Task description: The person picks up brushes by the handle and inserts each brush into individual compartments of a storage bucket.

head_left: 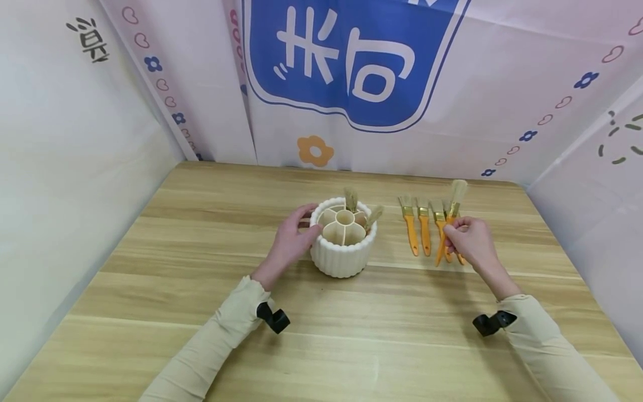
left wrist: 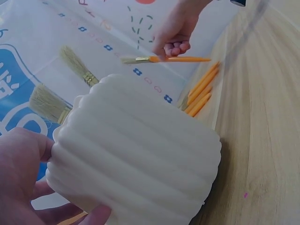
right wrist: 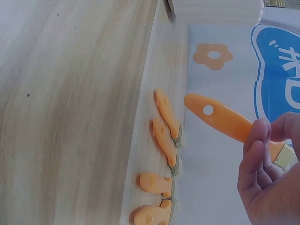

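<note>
My left hand (head_left: pixel 292 237) holds the left side of a round white brush holder (head_left: pixel 341 259) with ribbed walls, thumb at the rim. Its top is split into compartments around a central ring, and two brushes (head_left: pixel 351 199) stand in it, bristles up, toward the back and right. Off to the right, my right hand (head_left: pixel 472 240) pinches a paintbrush (right wrist: pixel 220 117) by its orange handle, bristles pointing up and away. Under and beside that hand lies a row of several orange-handled paintbrushes (head_left: pixel 411 234), partly covered by the held brush and fingers.
Everything stands on a wood-grain table (head_left: pixel 321 346). Behind it hangs a white printed cloth (head_left: pixel 211 111) with a blue sign, with white cloth on both sides too. Each sleeve carries a black wrist mount (head_left: pixel 273 318).
</note>
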The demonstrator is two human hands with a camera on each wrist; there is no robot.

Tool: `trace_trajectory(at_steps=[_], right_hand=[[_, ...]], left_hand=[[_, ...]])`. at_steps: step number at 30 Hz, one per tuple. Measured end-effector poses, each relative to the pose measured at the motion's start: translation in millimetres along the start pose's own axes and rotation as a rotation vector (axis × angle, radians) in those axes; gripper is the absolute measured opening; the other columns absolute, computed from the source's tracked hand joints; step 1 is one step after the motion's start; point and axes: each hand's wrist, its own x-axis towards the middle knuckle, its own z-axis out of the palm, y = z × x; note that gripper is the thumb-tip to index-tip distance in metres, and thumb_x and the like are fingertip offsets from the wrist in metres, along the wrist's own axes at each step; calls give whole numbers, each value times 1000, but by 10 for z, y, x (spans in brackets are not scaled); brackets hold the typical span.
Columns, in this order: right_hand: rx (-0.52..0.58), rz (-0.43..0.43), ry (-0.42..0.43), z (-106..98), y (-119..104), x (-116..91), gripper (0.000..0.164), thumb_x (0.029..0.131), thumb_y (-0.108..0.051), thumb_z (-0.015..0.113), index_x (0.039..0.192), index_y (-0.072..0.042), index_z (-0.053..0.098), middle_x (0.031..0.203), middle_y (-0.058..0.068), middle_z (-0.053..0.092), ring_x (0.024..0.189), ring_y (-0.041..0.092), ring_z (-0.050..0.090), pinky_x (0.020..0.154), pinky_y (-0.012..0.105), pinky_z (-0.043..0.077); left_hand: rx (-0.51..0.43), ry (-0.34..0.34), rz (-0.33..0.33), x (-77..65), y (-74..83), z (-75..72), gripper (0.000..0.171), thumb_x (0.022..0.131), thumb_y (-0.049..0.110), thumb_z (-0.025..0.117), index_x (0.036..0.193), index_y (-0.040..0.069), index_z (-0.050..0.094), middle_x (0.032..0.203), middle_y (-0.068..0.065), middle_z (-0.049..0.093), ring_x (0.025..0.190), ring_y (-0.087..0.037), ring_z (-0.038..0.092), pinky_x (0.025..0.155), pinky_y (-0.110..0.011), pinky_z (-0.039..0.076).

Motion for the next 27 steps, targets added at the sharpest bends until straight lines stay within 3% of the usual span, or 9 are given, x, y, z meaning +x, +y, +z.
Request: trace_trajectory(at_steps=[15,27], right_hand=[[62,-57,-2,71,-250,-104,23,89,-13,49,97,8,52,59,-4,63,49,6,61,50,23,57],[89,-126,-4,149,-520,-236,25,89,-12,51,101,9,54,65,1,66,53,6,63,51,23,57]], left_hand=[[-8,-10,-29,-32,7,3,50,84,20,60,132,17,45,132,-10,50,117,-28,53,69,-28,58],[-2,13,-20,-51,3,22,50,83,20,60,130,16,45,129,-11,52,116,-29,54,68,-30,58]])
